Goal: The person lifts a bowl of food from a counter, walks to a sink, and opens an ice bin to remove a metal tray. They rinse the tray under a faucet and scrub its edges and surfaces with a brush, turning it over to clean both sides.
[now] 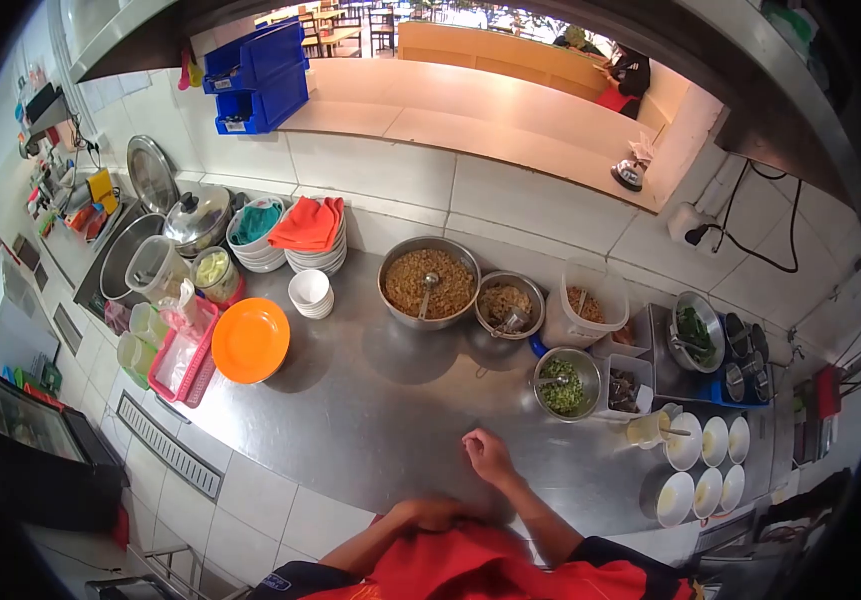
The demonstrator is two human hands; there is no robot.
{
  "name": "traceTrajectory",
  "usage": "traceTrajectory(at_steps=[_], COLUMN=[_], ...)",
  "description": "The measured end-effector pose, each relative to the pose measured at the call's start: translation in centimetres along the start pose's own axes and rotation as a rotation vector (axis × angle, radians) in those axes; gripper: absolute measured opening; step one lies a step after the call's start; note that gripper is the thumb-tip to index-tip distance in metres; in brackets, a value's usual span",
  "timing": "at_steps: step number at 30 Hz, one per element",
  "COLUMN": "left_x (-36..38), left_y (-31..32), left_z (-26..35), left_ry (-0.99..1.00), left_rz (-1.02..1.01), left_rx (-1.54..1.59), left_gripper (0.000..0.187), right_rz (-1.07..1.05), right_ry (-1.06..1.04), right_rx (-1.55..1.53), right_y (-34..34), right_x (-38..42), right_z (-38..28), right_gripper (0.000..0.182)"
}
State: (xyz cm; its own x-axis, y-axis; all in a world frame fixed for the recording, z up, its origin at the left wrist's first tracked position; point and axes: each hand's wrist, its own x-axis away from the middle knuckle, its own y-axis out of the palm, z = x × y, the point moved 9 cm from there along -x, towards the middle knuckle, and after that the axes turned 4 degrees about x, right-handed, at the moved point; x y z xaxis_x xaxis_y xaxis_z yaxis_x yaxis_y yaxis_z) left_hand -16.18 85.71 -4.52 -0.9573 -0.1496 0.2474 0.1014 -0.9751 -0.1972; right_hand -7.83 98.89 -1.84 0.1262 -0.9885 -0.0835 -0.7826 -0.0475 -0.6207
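Observation:
My right hand [490,456] is over the bare steel counter [380,430] near its front edge, fingers curled in a loose fist with nothing visible in it. Against the red shirt at the counter's edge rests my left hand [437,513]; its fingers are largely hidden. Farther back stands a large steel bowl of brown minced food [410,275] with a ladle in it. Right of it are a smaller bowl of food [506,300] with a spoon and a bowl of chopped greens [562,388]. Neither hand touches any of these.
Orange plates [250,341], small white bowls [311,292] and a pink basket [178,372] stand left. Several white bowls [675,498] are set out at right beside a yellowish jug [646,431]. Blue bins [260,80] sit on the serving ledge [430,98]; a person [632,78] is beyond.

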Motion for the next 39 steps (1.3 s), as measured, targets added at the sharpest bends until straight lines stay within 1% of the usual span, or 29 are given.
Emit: traceTrajectory(at_steps=[1,2,4,5,8,10,12,15,18,21,24,27,28,30,31,33,35,36,38,39], left_x=[0.5,1.0,2.6,3.5,6.3,8.6,11.7,13.6,10.9,9.0,8.5,9.3,10.0,10.6,11.0,11.4,11.9,11.9,11.6,11.6], left_y=[-0.8,-1.7,-4.2,-5.6,-9.4,-14.5,-19.0,-23.6,-25.8,-27.7,-29.7,-30.9,-31.1,-31.0,-31.1,-31.4,-32.0,-32.2,-33.2,-34.2], left_z=[1.4,2.9,5.4,5.7,3.6,1.0,-2.6,-4.9,-5.7,-5.7,-5.8,-6.2,-6.6,-7.2,-7.3,-7.6,-8.0,-8.5,-9.6,-9.9], left_ry=[0.008,0.017,-0.016,-0.034,-0.119,-0.156,-0.341,-0.368,-0.334,-0.468,-0.578,-0.609,-0.613,-0.63,-0.595,-0.502,-0.309,-0.201,0.001,0.109], left_rz=[-0.008,-0.015,0.077,0.123,0.299,0.658,1.052,1.363,1.415,1.545,1.719,1.827,1.889,2.016,2.063,2.158,2.264,2.309,2.302,2.29], left_rx=[0.03,0.058,0.267,0.37,0.393,0.272,0.134,-0.184,-0.432,-0.64,-0.562,-0.465,-0.359,-0.136,-0.082,0.026,0.138,0.189,0.152,0.122], left_gripper=[0.039,0.039,0.04,0.041,0.044,0.038,0.028,0.018,0.011,0.009,0.011,0.016,0.017,0.018,0.019,0.021,0.025,0.027,0.036,0.04], right_rz=[0.086,0.123,0.199,0.204,0.207,0.204,0.212,0.23,0.226,0.22,0.227,0.224,0.214,0.27,0.306,0.395,0.358,0.426,0.57,0.608], right_ry=[-0.093,-0.129,-0.202,-0.189,-0.146,-0.122,-0.133,-0.141,-0.108,-0.082,-0.086,-0.057,-0.041,0.061,0.12,-0.019,0.297,0.255,0.164,0.137], right_rx=[0.109,0.186,0.34,0.355,0.386,0.388,0.413,0.439,0.428,0.398,0.415,0.407,0.393,0.233,0.146,0.039,-0.535,-0.586,-0.702,-0.713], right_y=[-0.5,-0.5,-0.3,0.0,-0.1,-0.1,0.2,0.2,0.2,0.6,0.5,-0.1,0.3,0.1,0.5,1.1,4.4,4.4,4.8,5.2], right_x=[-0.4,-0.6,-0.4,-0.5,-0.4,-0.6,-0.5,-0.3,-0.2,-0.1,-0.4,-0.4,-0.7,-1.8,-3.0,-7.4,-11.6,-13.8,-17.4,-18.7], right_z=[-0.6,-0.7,-0.8,-0.6,-0.9,-0.6,-0.3,-0.3,0.1,0.9,0.6,0.5,0.8,2.2,2.7,2.2,5.2,4.9,4.5,4.4], right_gripper=[0.007,0.006,0.005,0.005,0.009,0.01,0.011,0.012,0.012,0.012,0.013,0.013,0.012,0.011,0.011,0.01,0.016,0.022,0.034,0.04])
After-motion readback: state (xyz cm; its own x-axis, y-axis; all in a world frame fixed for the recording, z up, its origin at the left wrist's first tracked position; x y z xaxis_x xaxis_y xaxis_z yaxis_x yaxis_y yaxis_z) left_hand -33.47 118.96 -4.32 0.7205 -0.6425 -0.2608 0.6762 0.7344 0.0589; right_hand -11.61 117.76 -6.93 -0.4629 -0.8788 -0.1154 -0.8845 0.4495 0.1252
